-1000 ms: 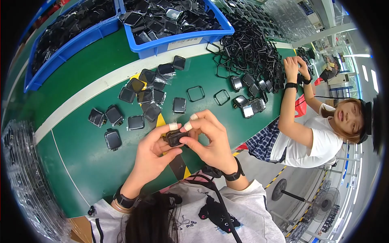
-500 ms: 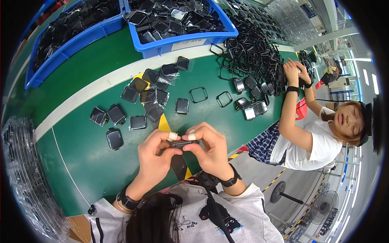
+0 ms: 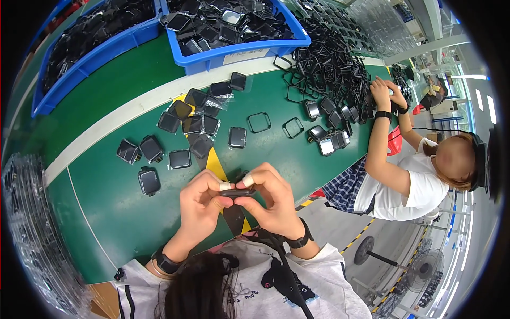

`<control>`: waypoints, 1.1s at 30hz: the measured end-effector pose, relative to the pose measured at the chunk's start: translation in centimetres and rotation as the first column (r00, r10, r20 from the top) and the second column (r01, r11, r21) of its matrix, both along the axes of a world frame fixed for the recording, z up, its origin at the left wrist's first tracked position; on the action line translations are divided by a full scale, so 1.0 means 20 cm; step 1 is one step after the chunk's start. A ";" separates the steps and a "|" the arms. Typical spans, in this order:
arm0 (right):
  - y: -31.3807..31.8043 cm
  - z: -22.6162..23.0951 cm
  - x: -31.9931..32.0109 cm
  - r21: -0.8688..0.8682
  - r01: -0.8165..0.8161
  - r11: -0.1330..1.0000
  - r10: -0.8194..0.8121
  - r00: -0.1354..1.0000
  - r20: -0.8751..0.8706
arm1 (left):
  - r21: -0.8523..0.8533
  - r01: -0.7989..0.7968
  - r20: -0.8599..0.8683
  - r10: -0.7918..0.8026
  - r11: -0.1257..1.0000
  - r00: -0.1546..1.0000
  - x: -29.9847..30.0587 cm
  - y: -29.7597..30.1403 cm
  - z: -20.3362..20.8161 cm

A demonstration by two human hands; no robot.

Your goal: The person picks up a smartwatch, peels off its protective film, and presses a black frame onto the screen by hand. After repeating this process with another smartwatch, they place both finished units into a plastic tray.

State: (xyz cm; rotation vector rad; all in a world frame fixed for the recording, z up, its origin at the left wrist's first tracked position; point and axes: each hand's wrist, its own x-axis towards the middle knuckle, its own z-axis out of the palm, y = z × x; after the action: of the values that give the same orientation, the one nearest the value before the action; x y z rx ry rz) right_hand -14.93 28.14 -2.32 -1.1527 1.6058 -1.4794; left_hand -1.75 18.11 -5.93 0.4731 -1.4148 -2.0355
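A dark, rounded-square watch case (image 3: 237, 193) is held nearly edge-on between my two hands over the striped tape. My left hand (image 3: 200, 206) pinches its left end between thumb and fingers. At the other end, the thumb and fingers of my right hand (image 3: 272, 204) are closed on it. Pale wraps cover an index finger on each hand. Nearest to my left hand lie loose black watch cases (image 3: 149, 181), some in clear film, with another watch case (image 3: 237, 137) just beyond my hands. Two thin black square frames, a left one (image 3: 259, 122) and a right one (image 3: 292, 128), lie farther off.
Two blue bins, one at far left (image 3: 90, 65) and one at back centre (image 3: 241, 56), hold many black pieces. A heap of black frames (image 3: 332, 64) lies at back right, near a co-worker's hands (image 3: 383, 94). Stacked clear trays (image 3: 40, 239) line the left edge.
The watch case has tilted slightly and moved a little down between my fingers, and both hands have shifted slightly with it. The loose pieces on the table lie as before.
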 end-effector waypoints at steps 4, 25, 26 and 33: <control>0.01 -0.03 0.03 0.042 -0.020 0.999 0.021 0.999 -0.027 | 0.096 0.040 0.044 -0.045 0.995 0.998 0.02 -0.02 0.05; -0.04 0.05 0.01 0.183 -0.041 0.982 0.116 0.898 -0.424 | 0.157 0.072 0.349 -0.124 0.985 0.929 0.16 -0.08 0.15; -0.06 0.05 0.02 0.148 -0.073 0.986 0.124 0.921 -0.370 | 0.157 0.101 0.351 -0.151 0.982 0.924 0.16 -0.08 0.11; -0.06 0.01 0.05 0.205 -0.088 0.975 0.167 0.896 -0.411 | 0.050 0.177 0.446 -0.180 0.983 0.877 0.13 -0.07 0.06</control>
State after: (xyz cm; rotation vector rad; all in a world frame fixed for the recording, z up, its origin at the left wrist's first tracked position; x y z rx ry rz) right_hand -13.92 26.94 -2.20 -1.5166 1.8651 -1.0133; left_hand 0.90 16.68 -4.83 0.8928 -1.7772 -2.1673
